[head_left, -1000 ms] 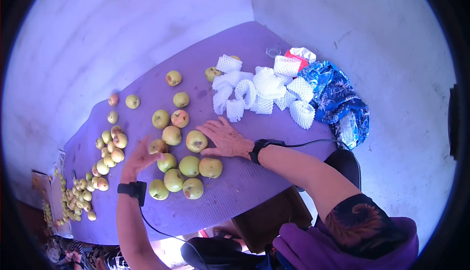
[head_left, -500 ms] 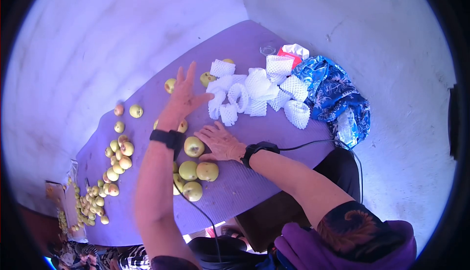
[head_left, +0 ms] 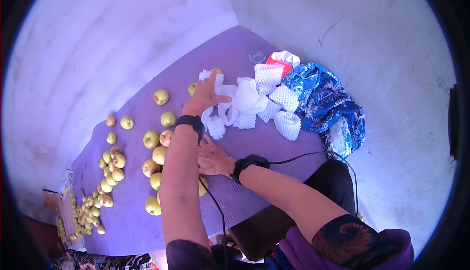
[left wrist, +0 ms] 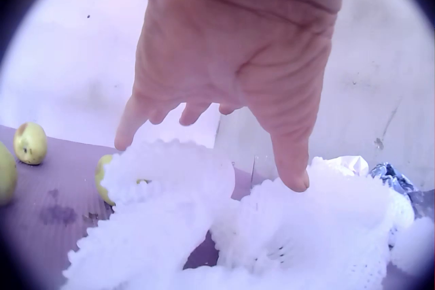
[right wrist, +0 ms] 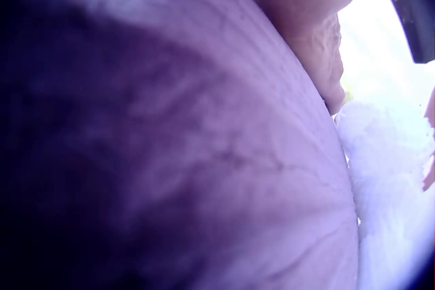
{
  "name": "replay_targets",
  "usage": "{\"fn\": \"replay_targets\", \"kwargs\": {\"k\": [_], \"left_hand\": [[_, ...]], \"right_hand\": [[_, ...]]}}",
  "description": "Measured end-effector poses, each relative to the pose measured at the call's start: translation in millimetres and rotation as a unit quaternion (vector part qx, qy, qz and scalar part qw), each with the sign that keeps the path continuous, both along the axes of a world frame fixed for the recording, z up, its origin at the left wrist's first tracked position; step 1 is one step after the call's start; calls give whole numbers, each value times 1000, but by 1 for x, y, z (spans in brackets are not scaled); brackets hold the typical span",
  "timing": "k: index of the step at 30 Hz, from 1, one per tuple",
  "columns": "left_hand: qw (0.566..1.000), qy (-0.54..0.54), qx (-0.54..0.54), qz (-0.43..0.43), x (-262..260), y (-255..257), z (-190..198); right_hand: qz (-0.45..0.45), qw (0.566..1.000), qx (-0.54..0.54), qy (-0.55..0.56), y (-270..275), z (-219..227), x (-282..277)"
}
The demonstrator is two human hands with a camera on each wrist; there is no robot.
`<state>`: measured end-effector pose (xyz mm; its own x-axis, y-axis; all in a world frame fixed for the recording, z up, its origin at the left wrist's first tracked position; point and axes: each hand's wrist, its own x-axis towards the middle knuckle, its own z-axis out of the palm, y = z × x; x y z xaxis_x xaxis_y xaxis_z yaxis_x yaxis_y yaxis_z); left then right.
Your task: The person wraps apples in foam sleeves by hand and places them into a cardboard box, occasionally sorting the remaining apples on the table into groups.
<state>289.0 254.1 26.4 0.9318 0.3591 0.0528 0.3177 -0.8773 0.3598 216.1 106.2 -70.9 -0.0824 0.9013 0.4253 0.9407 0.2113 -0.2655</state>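
Note:
My left hand (head_left: pixel 208 94) reaches over the left side of a heap of white foam fruit nets (head_left: pixel 245 93). In the left wrist view its thumb and fingers are spread, pointing down at the nets (left wrist: pixel 163 208), and hold nothing. Lower down, my right hand (head_left: pixel 214 157) rests on the purple mat, fingertips partly behind my left forearm. Several yellow-green apples (head_left: pixel 151 139) lie left of that forearm, and it hides others. One more apple (head_left: pixel 193 89) sits just left of my left fingers. The right wrist view is mostly filled by the blurred right hand (right wrist: pixel 204 154).
The purple ribbed mat (head_left: pixel 132 211) covers the table. Many smaller apples (head_left: pixel 93 206) trail along its left side. A blue patterned cloth (head_left: pixel 328 103), a red and white packet (head_left: pixel 281 64) and a small clear dish (head_left: pixel 256 58) lie at the back right. A cable (head_left: pixel 308 153) runs from my right wrist.
My left hand has moved from beside the apples on the left, up and rightward, to the foam nets. My right hand stays low beside the apples.

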Motion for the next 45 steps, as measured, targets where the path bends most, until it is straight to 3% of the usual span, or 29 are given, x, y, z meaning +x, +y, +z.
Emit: {"fn": "replay_targets", "kwargs": {"k": [4,6,9,13,14,15,16,17,18,19,20,21,22,23,24,26,29,30,31,32,33,35,36,37,38,40,42,44,45], "left_hand": [[998,32,-18,44,-1,-10,3],[990,-18,103,92,-1,-12,6],[973,-23,170,152,-5,-13,11],[984,-81,133,90,-2,17,-20],[994,-82,33,71,2,19,-26],[993,-81,-67,51,4,18,-29],[993,-80,-69,52,7,13,-31],[994,-59,-83,50,10,4,-30],[993,-39,-97,49,14,-2,-33],[993,-40,-97,52,19,-6,-36],[993,-67,-91,30,25,-7,-45],[992,-93,-85,7,27,-17,-40],[992,-78,-94,-17,29,-26,-34],[993,-77,-93,-15,30,-37,-30],[991,-98,-85,-19,32,-45,-30],[989,-122,-75,-23,33,-47,-34],[968,-236,82,-31,35,-32,-48],[975,-221,21,27,39,-23,-46],[974,-204,-40,86,41,-15,-45],[974,-203,-40,87,41,-10,-40],[982,-155,-11,112,40,-7,-32],[985,-105,17,136,37,-6,-23],[977,-108,109,149,34,-7,-22],[960,-112,199,162,32,-7,-20],[960,-112,198,165,32,0,-26],[957,-131,251,58,35,19,-41],[965,-100,241,31,38,27,-44],[971,-72,230,2,41,29,-44],[969,-64,238,-14,43,28,-44]], "right_hand": [[15,999,-26,23,1,-1,0],[18,999,-2,36,-3,2,2],[21,999,-1,41,-5,7,1],[13,998,-68,-6,-9,21,2],[13,997,-70,-8,-1,2,-3],[130,935,21,328,14,-33,-12],[174,853,59,488,16,-44,-13],[227,743,108,621,18,-54,-14],[141,919,152,337,10,-56,-5],[92,967,159,175,7,-56,-5],[43,983,178,11,3,-55,-5],[134,901,92,403,1,-57,-11],[182,800,30,571,2,-58,-13],[202,659,-12,725,3,-60,-14],[156,807,35,568,8,-64,-10],[103,916,80,380,9,-62,-7],[121,856,25,502,-5,-45,-6],[136,754,-81,637,-6,-40,-3],[147,691,-135,695,-5,-42,-3],[146,621,-185,748,-3,-46,-4],[235,558,-133,785,3,-59,-6],[319,485,-79,810,14,-73,-9],[301,660,48,687,19,-75,-10],[290,735,105,604,20,-77,-10],[266,795,168,519,20,-76,-9],[224,752,82,615,5,-52,-10],[182,695,-8,696,-10,-23,-12],[162,665,-56,727,-9,-17,-9],[159,711,-23,685,-8,-18,-7]]}}
